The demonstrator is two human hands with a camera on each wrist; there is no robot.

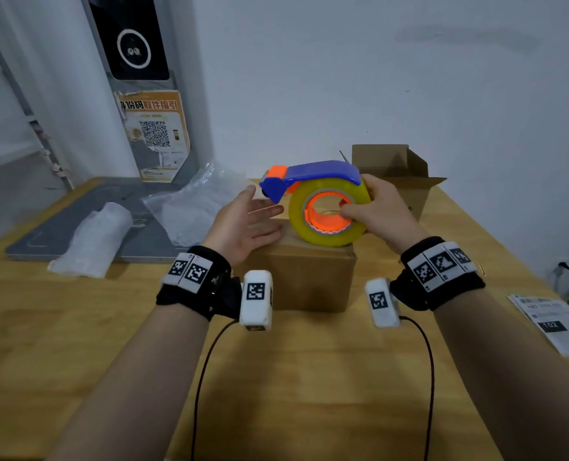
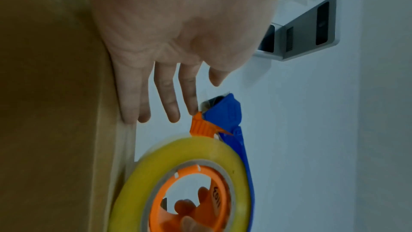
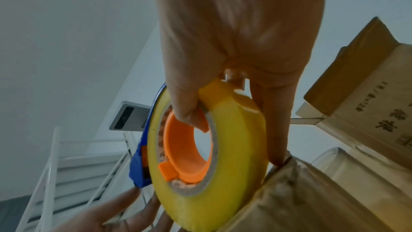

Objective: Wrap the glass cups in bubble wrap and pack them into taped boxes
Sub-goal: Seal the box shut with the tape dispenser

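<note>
Now the right hand [image 1: 373, 207] grips the tape dispenser [image 1: 323, 201] through its core, roll resting on the closed box [image 1: 299, 277]; the left hand [image 1: 243, 224], fingers straight, steadies the box top for sealing.

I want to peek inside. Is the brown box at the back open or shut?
Open: the brown cardboard box at the back has its top flaps standing up and spread apart.

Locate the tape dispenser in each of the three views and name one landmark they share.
Head: tape dispenser at centre, atop the closed box, gripped by the right hand.
Left wrist: dispenser bottom centre, beyond the left hand.
Right wrist: dispenser at centre, under the right hand.
Shared landmark: the orange core.
</note>
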